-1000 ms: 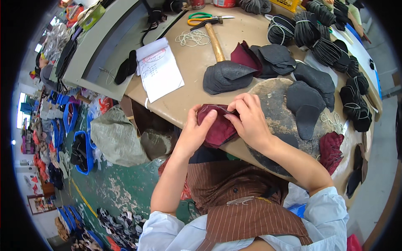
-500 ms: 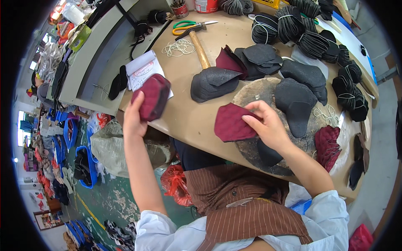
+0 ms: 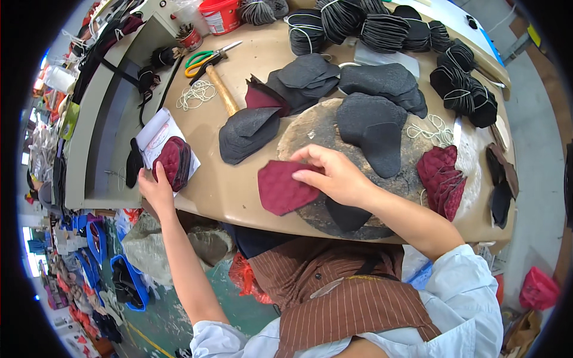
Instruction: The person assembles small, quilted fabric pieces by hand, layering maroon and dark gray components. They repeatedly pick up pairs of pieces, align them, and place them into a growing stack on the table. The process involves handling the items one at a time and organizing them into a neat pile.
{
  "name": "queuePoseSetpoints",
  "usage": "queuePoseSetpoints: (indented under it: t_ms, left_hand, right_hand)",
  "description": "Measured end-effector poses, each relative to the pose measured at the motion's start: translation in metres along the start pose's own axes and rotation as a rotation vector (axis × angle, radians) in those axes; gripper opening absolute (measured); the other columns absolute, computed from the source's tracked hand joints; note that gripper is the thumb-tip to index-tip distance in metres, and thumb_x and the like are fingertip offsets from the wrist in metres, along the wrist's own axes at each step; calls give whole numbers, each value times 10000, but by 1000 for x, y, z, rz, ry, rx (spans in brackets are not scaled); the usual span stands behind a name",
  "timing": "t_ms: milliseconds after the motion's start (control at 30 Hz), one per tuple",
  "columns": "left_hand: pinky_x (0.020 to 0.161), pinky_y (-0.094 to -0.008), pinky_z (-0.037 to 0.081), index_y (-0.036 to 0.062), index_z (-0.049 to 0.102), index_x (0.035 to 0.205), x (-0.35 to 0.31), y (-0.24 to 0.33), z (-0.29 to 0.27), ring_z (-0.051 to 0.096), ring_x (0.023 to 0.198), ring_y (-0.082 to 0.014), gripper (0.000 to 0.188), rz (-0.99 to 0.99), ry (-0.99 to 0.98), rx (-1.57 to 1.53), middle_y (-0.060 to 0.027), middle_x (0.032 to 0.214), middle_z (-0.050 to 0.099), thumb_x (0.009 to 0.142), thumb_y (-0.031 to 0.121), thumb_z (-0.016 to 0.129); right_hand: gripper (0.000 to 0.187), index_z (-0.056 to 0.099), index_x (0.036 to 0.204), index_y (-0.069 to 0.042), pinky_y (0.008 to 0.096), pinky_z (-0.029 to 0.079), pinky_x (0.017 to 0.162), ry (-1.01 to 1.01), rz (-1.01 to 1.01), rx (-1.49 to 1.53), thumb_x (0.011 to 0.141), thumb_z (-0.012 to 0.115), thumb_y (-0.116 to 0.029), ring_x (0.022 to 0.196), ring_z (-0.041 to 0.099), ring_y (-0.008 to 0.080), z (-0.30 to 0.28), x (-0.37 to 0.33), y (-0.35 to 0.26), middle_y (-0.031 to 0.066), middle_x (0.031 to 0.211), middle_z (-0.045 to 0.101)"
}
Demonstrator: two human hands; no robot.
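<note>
My left hand (image 3: pixel 157 192) grips the near left edge of a stack of maroon quilted fabric pieces (image 3: pixel 172 160) at the table's left side. The stack is over a notepad (image 3: pixel 156 130) and hides part of its page. My right hand (image 3: pixel 335 174) pinches a maroon quilted fabric piece (image 3: pixel 280 190) between thumb and fingers, above the table's front edge and a round wooden block (image 3: pixel 301 128). On that block lie black cut pieces (image 3: pixel 373 128). Another pile of maroon quilted pieces (image 3: pixel 441 179) fans out to the right of my right forearm.
Black pieces (image 3: pixel 248 132) lie beside a wooden-handled hammer (image 3: pixel 222 89). Scissors (image 3: pixel 206 59) and loose cord (image 3: pixel 197 95) are nearby. Tied black bundles (image 3: pixel 385 33) line the far edge, with a red bucket (image 3: pixel 219 15) farther left. A grey shelf unit (image 3: pixel 98 149) borders the left side.
My left hand has brought the maroon stack down and left over the notepad. My right hand still holds its maroon piece. The whole view has shifted, so the table's contents appear farther left.
</note>
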State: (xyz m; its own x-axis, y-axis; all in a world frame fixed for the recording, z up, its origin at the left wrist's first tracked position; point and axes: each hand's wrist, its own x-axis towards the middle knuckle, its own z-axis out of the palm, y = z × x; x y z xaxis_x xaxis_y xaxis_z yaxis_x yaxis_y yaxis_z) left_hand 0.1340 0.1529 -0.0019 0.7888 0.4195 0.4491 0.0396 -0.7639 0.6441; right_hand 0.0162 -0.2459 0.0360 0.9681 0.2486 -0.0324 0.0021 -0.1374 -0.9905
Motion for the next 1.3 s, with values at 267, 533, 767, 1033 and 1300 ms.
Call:
queuePoseSetpoints:
  t_ms: [267,533,767,1033,1300]
  left_hand:
    - [1065,-416,345,48,544,1230,-122,153,-14,459,1254,-347,479,592,-453,-62,-191,1323,497,777,76,696]
    - [1092,-520,284,173,475,1361,-200,172,-13,316,1371,-351,715,906,-1083,-30,-128,1488,340,703,190,754]
    - [1056,-470,382,143,565,1285,-205,143,-17,415,1309,-355,663,723,-966,-231,-130,1416,449,664,-89,603]
    - [1029,-437,419,116,619,1217,-222,150,-20,434,1292,-363,605,615,-852,-266,-144,1392,474,660,-114,566]
    - [1053,-402,380,16,644,1153,-219,133,-25,517,1226,-354,550,345,-547,-512,-185,1281,570,656,-175,507]
  right_hand:
    - [386,576,1055,-20,444,434,864,165,-140,-856,723,756,-105,906,577,361,-38,-72,-4,160,969,619]
    - [211,588,923,-31,343,455,619,174,-33,-732,745,701,-16,672,565,249,-91,-71,-12,106,754,560]
    - [424,592,1109,-22,379,477,842,413,-255,-819,765,738,-223,958,610,287,-106,12,-33,136,980,634]
    - [352,649,980,-8,418,514,772,319,-246,-1009,778,703,-292,895,642,320,-20,154,-9,150,935,663]
    - [160,675,931,-81,375,495,698,674,-802,-748,773,649,-67,766,609,279,-41,105,-56,83,845,615]
